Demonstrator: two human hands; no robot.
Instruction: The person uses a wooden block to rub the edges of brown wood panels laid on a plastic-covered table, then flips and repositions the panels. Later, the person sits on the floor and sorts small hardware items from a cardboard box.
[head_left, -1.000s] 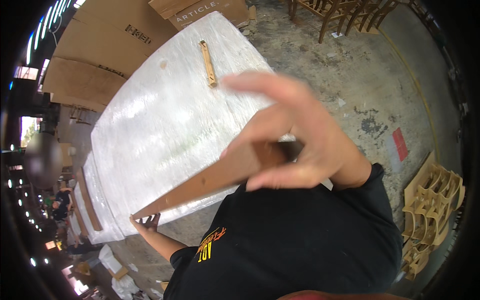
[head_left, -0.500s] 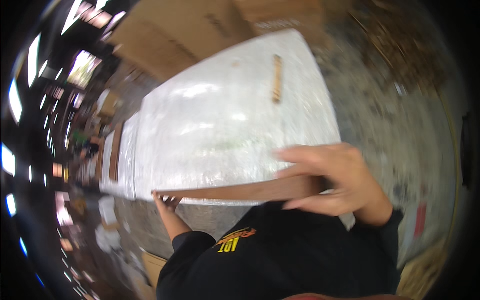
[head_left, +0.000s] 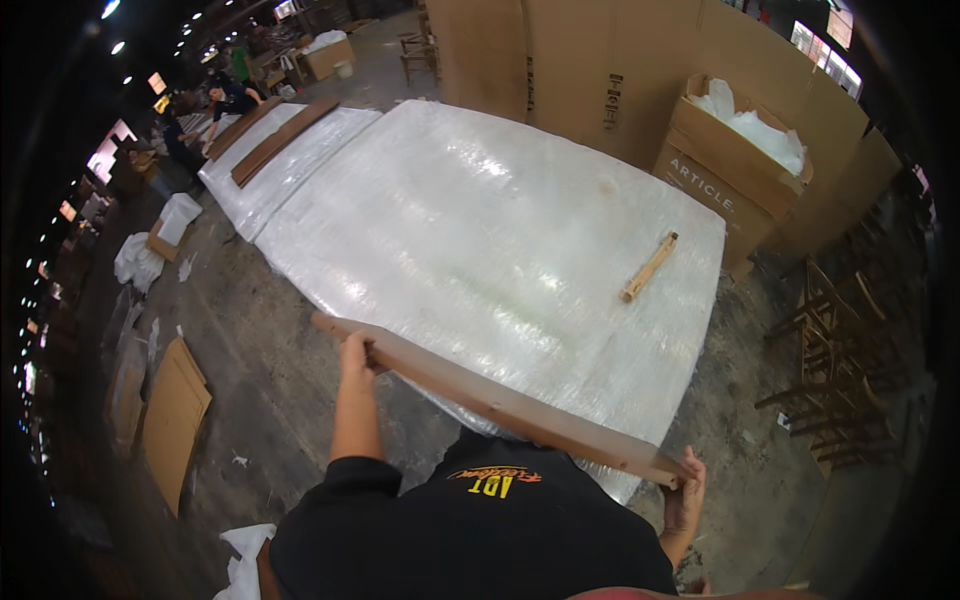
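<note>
A long, flat brown wooden board (head_left: 500, 402) runs slantwise in front of my body, over the near edge of a wide table (head_left: 430, 220) wrapped in clear plastic film. Near its left end, my left hand (head_left: 358, 353) grips the lower edge, with the thumb and fingers partly hidden by the wood. My right hand (head_left: 686, 492) is curled round the right end, fingertips showing above the corner. On the film, toward the right, lies a short light-coloured wooden stick (head_left: 649, 267), apart from both hands.
Two dark brown boards (head_left: 285, 142) lie at the table's far left end, near co-workers (head_left: 232, 98). Cardboard sheets and a box (head_left: 735, 165) with white packing stand behind the table. Wooden frames (head_left: 835, 365) are at right; flat cardboard (head_left: 177, 420) is on the left floor.
My view has swung round, and the board now slants down to the right. My right hand, blurred with fingers apart before, now wraps the board's end. My left hand still holds it.
</note>
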